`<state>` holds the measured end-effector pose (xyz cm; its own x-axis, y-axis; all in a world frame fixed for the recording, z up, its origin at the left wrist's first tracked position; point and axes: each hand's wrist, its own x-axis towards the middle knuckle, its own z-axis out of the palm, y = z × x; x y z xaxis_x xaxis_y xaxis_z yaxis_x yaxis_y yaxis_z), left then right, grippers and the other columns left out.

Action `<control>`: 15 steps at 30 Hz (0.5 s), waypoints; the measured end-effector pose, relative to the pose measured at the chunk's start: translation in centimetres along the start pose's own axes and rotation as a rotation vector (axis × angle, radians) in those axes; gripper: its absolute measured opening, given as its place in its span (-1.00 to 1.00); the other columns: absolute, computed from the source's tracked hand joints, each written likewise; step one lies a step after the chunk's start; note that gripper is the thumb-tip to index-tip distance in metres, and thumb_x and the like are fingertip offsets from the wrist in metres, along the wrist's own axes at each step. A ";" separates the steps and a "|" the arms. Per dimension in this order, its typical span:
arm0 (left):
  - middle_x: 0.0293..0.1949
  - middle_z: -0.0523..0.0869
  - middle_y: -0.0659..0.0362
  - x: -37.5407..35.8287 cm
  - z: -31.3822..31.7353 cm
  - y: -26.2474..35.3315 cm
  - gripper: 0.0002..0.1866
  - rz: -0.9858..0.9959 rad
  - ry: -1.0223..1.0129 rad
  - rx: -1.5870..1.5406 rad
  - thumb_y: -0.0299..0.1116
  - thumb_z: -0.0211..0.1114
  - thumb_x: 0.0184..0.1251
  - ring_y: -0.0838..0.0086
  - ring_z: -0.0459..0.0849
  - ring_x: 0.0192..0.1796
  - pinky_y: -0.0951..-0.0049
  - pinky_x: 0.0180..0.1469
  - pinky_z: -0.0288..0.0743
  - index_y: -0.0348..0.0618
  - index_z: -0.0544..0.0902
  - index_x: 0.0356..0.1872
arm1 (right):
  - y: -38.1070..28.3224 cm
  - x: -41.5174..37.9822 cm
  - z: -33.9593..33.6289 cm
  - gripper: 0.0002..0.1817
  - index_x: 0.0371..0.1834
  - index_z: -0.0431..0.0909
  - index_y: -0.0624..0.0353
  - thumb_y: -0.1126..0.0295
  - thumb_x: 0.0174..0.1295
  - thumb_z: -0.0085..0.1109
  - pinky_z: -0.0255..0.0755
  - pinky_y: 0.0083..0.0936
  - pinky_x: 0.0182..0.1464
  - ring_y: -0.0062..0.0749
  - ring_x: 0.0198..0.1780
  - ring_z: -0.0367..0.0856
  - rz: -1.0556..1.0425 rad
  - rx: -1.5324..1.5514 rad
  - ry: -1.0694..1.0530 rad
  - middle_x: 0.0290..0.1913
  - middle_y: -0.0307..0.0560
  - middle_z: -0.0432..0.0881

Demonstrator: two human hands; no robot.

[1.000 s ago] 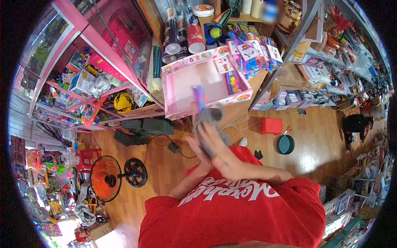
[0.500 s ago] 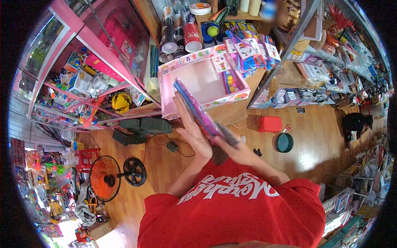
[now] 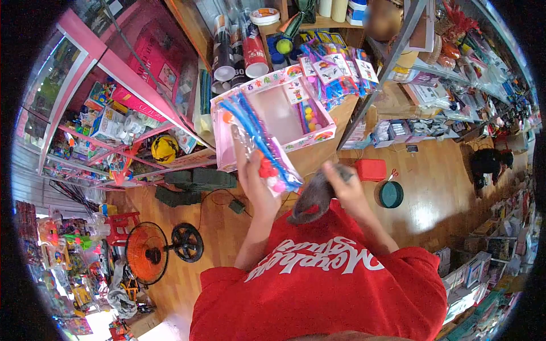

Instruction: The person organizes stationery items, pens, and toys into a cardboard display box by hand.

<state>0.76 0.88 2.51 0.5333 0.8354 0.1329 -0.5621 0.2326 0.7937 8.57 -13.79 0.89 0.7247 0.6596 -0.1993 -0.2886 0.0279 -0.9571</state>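
Observation:
My left hand [image 3: 257, 181] grips a clear plastic craft packet [image 3: 259, 136] of blue and purple fuzzy sticks with red, orange and pink pom-poms. The packet is tilted over the near left part of a pink open box [image 3: 315, 137]. My right hand [image 3: 346, 190] is closed on a dark grey cloth [image 3: 313, 199], which hangs in front of my red shirt, apart from the packet. Inside the box, at its right end, lies another packet with yellow pom-poms [image 3: 309, 116]. Several similar packets [image 3: 335, 71] are heaped behind the box.
Tall cardboard tubes [image 3: 255, 51] and a tape roll [image 3: 265, 16] stand behind the box. A pink glass cabinet [image 3: 142, 85] is at left, metal shelving [image 3: 392, 51] at right. An orange fan [image 3: 147, 253], red container [image 3: 371, 169] and green bin [image 3: 391, 194] are on the floor.
The packet has turned so its broad face shows, held by my left hand alone. My right hand has moved right, away from it, with the cloth. The view has shifted slightly.

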 end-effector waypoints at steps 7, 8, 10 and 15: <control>0.28 0.40 0.09 -2.3 1.1 -0.7 -0.37 -0.169 -0.031 0.154 -0.19 -0.02 0.42 0.38 0.50 0.14 0.35 0.20 0.37 -0.12 0.09 0.46 | -0.6 -0.5 0.5 -0.38 0.22 0.36 0.36 -0.01 0.45 -0.31 0.06 -0.30 0.31 -0.19 0.28 0.22 -0.426 -0.159 -0.143 0.22 0.10 0.37; 0.30 0.36 0.08 -2.4 0.9 -0.9 -0.36 -0.149 -0.063 0.076 -0.14 -0.07 0.43 0.37 0.45 0.18 0.34 0.24 0.30 -0.13 0.07 0.46 | -0.3 0.2 1.5 -0.32 0.34 0.23 0.38 -0.03 0.43 -0.34 -0.23 -0.20 0.47 0.00 0.52 -0.13 -0.562 -0.293 -0.314 0.44 0.20 0.13; 0.35 0.28 0.08 -2.4 0.1 -1.7 -0.34 -0.108 -0.123 -0.080 -0.06 -0.17 0.45 0.34 0.35 0.27 0.32 0.31 0.16 -0.15 0.03 0.47 | 0.2 -1.4 4.3 -0.26 0.47 -0.09 0.35 0.01 0.39 -0.32 -0.39 -0.01 0.46 0.17 0.53 -0.40 -0.678 -0.497 -0.324 0.53 0.23 -0.26; 0.45 0.11 0.08 -3.3 -0.9 -2.6 -0.25 -0.093 -0.137 -0.132 0.13 -0.37 0.46 0.29 0.08 0.46 0.30 0.46 -0.14 -0.22 -0.05 0.47 | 1.1 -2.4 5.1 -0.18 0.48 -0.20 0.37 -0.12 0.41 -0.48 -0.43 -0.12 0.47 0.10 0.54 -0.44 -0.647 -0.447 -0.511 0.51 0.30 -0.38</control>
<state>-0.14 -2.01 -0.53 0.6625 0.7340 0.1491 -0.5797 0.3764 0.7226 3.35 -11.47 1.41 0.2666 0.8699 0.4150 0.4182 0.2836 -0.8630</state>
